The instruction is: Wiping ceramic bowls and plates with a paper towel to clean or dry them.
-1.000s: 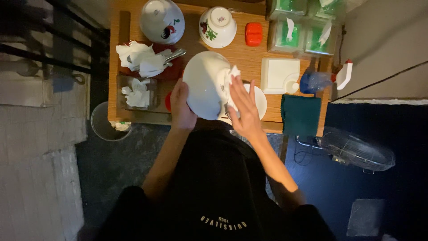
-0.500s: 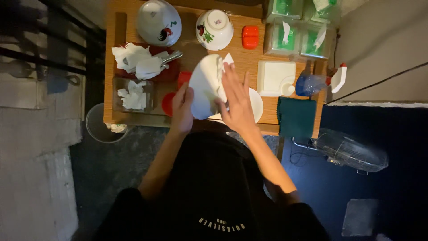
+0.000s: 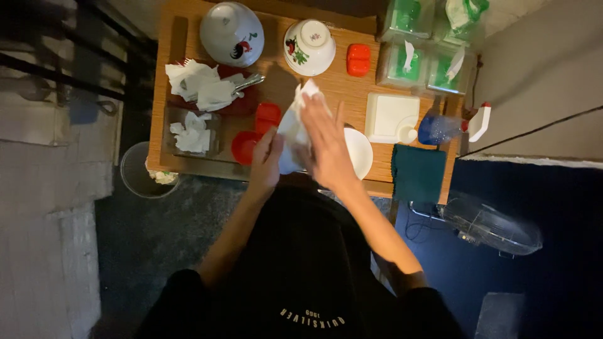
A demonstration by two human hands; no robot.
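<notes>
The left hand (image 3: 267, 160) grips a white plate (image 3: 290, 135) held on edge; the right hand (image 3: 323, 141), fingers spread, presses a tissue (image 3: 308, 91) against it above the desk (image 3: 326, 69).

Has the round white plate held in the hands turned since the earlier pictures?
Yes. The round white plate now stands edge-on, no longer face-up, still left of the square white dish.

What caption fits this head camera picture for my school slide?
Seen from above, a left hand holds a white plate on edge while the right hand wipes it with tissue over a wooden table.
</notes>
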